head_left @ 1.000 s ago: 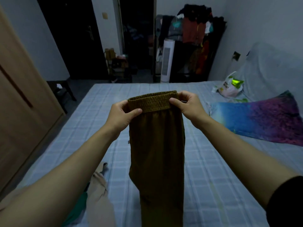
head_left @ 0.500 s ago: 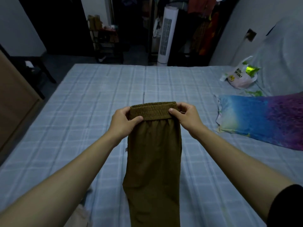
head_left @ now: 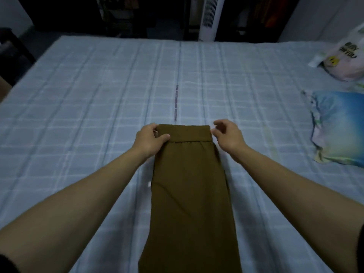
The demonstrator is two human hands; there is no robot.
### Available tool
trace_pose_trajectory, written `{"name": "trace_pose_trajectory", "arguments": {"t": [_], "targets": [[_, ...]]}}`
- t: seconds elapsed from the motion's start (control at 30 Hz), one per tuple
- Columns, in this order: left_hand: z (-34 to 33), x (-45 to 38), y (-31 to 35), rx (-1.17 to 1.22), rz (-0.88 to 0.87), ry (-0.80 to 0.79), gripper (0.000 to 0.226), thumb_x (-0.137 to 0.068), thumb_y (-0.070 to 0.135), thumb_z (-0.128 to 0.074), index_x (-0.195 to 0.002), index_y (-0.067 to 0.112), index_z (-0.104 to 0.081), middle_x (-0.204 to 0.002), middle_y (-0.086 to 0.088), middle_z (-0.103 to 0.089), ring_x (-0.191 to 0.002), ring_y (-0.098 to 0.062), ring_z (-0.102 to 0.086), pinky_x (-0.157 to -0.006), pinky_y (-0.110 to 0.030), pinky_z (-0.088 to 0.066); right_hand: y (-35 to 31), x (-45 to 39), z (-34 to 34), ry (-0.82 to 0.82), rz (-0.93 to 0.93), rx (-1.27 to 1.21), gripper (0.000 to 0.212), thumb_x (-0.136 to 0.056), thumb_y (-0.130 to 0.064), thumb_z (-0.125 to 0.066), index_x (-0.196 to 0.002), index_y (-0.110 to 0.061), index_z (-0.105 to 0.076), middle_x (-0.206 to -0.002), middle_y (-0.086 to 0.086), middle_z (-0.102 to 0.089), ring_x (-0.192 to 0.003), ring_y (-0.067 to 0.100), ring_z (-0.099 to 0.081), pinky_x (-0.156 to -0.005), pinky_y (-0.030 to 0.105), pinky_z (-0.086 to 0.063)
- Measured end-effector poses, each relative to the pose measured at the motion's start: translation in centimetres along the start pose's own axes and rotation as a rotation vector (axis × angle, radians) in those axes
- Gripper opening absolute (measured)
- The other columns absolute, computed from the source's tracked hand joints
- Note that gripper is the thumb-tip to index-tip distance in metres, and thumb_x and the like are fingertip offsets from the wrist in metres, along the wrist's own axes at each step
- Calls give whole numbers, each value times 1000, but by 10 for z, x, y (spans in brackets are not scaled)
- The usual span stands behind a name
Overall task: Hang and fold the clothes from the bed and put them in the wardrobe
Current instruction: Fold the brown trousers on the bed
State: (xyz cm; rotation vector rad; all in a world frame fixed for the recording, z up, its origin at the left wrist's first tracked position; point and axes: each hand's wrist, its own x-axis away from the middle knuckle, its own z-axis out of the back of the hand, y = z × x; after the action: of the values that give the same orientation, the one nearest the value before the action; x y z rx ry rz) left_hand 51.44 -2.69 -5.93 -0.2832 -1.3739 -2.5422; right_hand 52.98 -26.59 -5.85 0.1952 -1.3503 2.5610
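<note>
Olive-brown trousers [head_left: 190, 194] lie flat and lengthwise on the blue checked bed [head_left: 98, 99], folded leg over leg, with the elastic waistband at the far end. My left hand [head_left: 150, 139] pinches the waistband's left corner. At the waistband's right corner hovers my right hand [head_left: 226, 135], its fingers loosely curled and holding nothing. The trouser hems run out of view at the bottom.
A blue and green pillow [head_left: 338, 129] lies at the bed's right side, with a white plastic bag [head_left: 346, 62] behind it. A white tower fan [head_left: 208, 16] stands past the bed's far edge among dark furniture. A dark stool [head_left: 11, 50] is at the left.
The trousers went from hanging in both hands to lying on the bed. My right hand has let go of the waistband. My view has tilted down.
</note>
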Motion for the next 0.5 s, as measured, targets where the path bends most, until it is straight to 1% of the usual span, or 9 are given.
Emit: {"name": "trace_pose_trajectory", "arguments": {"t": [0.07, 0.1, 0.17, 0.2, 0.23, 0.3, 0.37, 0.43, 0.5], "targets": [[-19, 0, -17, -248, -9, 194, 37, -97, 29, -57, -129, 12, -53, -122, -8, -63, -114, -29, -58, -93, -40, -50, 17, 4, -12, 116, 107, 221, 32, -97, -6, -48, -128, -8, -56, -132, 12, -56, -121, 24, -53, -97, 21, -36], [-33, 8, -26, -321, -112, 248, 39, -98, 31, -52, -132, 12, -51, -128, -9, -60, -118, -31, -54, -98, -42, -47, 26, 14, -20, 133, 218, 291, 34, -96, -7, -45, -129, -7, -54, -133, 13, -54, -123, 26, -51, -97, 20, -33], [-65, 35, -47, -468, -415, 243, 45, -97, 35, -41, -134, 12, -51, -136, -11, -56, -126, -33, -50, -103, -46, -43, 49, 47, -46, 32, 460, 400, 42, -97, -21, -42, -136, -5, -48, -140, 15, -49, -132, 29, -44, -109, 28, -29], [-80, 47, -59, -589, -525, 203, 52, -97, 38, -35, -139, 11, -48, -144, -12, -51, -133, -32, -45, -108, -48, -40, 63, 65, -59, -56, 545, 477, 51, -99, -31, -37, -143, -5, -42, -149, 14, -42, -140, 29, -35, -116, 33, -24], [-92, 55, -73, -722, -578, 130, 58, -98, 40, -28, -146, 11, -41, -154, -12, -40, -142, -31, -36, -113, -50, -34, 77, 79, -70, -139, 596, 568, 60, -100, -40, -30, -150, -7, -31, -157, 12, -30, -147, 27, -23, -120, 36, -17], [-102, 56, -102, -925, -547, -53, 65, -100, 50, -13, -157, 18, -16, -166, -5, -9, -153, -23, -5, -122, -50, -13, 108, 88, -85, -271, 599, 769, 69, -100, -52, -18, -156, -14, -7, -164, 5, -2, -151, 20, 4, -123, 39, -4], [-99, 43, -129, -960, -480, -179, 69, -97, 61, -6, -157, 29, 3, -166, 3, 11, -151, -17, 15, -123, -50, 2, 134, 75, -86, -318, 547, 911, 75, -97, -61, -15, -155, -19, 8, -162, 1, 16, -148, 18, 20, -123, 44, 1], [-87, 24, -143, -950, -501, -152, 69, -95, 65, -4, -157, 34, 5, -165, 8, 12, -151, -15, 17, -122, -50, 4, 147, 53, -77, -276, 498, 955, 79, -94, -67, -10, -155, -22, 12, -161, 1, 21, -147, 20, 24, -122, 46, 3], [-69, 5, -137, -919, -537, -88, 69, -97, 62, -7, -158, 30, -9, -166, 6, -1, -153, -17, 4, -123, -51, -5, 145, 29, -62, -184, 454, 925, 77, -95, -64, -13, -156, -21, 3, -164, 8, 11, -150, 26, 12, -122, 48, -5]]}}
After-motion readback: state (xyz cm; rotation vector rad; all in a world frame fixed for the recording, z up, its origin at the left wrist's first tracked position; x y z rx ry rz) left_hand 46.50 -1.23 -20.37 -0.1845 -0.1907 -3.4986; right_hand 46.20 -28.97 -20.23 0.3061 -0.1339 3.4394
